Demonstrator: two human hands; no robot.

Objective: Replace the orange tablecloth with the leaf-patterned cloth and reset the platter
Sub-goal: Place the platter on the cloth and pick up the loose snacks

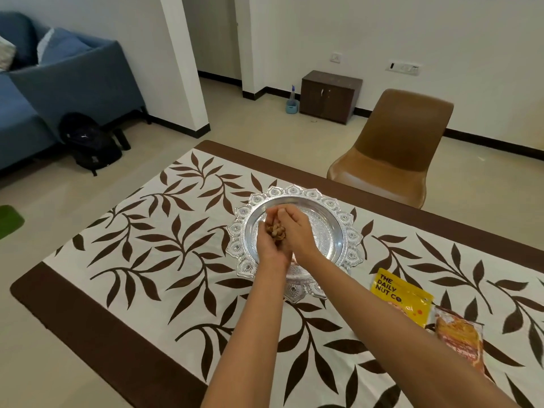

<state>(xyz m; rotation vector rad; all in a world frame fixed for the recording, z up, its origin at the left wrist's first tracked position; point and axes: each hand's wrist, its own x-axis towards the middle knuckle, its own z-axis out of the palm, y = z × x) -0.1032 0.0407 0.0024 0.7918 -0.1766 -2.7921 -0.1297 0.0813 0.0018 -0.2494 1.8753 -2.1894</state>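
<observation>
The white cloth with brown leaves covers the table, its brown border along the edges. A silver platter with a scalloped, embossed rim stands on it near the middle. Both my hands are cupped together over the platter's bowl. My left hand and my right hand press side by side around a heap of brown nuts, which shows between the palms. No orange cloth is in view.
A yellow nut packet and an orange snack packet lie on the cloth to the right of the platter. A brown chair stands at the far side. A blue sofa and black backpack are at the left.
</observation>
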